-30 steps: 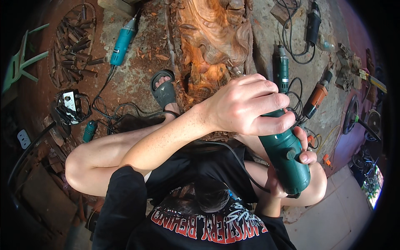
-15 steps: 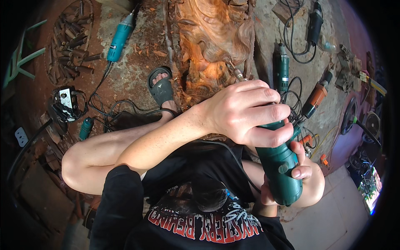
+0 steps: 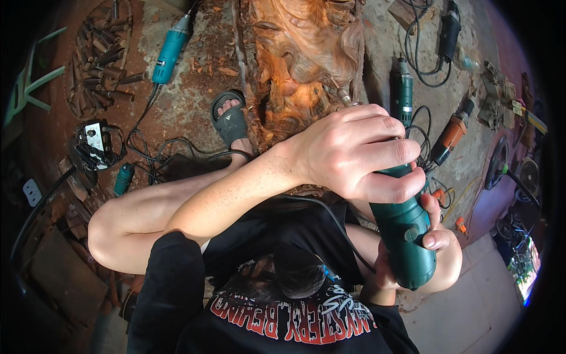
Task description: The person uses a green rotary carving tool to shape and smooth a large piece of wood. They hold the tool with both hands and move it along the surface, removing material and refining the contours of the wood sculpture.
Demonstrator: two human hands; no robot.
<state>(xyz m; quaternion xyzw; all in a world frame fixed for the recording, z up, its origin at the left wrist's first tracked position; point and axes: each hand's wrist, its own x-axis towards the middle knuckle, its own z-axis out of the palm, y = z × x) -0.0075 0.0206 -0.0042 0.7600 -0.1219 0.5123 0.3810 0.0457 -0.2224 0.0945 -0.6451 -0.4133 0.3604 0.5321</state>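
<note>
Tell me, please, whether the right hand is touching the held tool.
Touching: the head view shows the right hand curled against the side of the held tool.

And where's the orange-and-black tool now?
In the head view, the orange-and-black tool lies on the floor at right, near an unheld green tool and to the right of the left hand.

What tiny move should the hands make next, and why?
Perhaps ease the green die grinder slightly along the carved wood: its metal tip points at the carving, the left hand grips its front, and the right hand holds its rear. I can't tell whether the tip touches.
</note>
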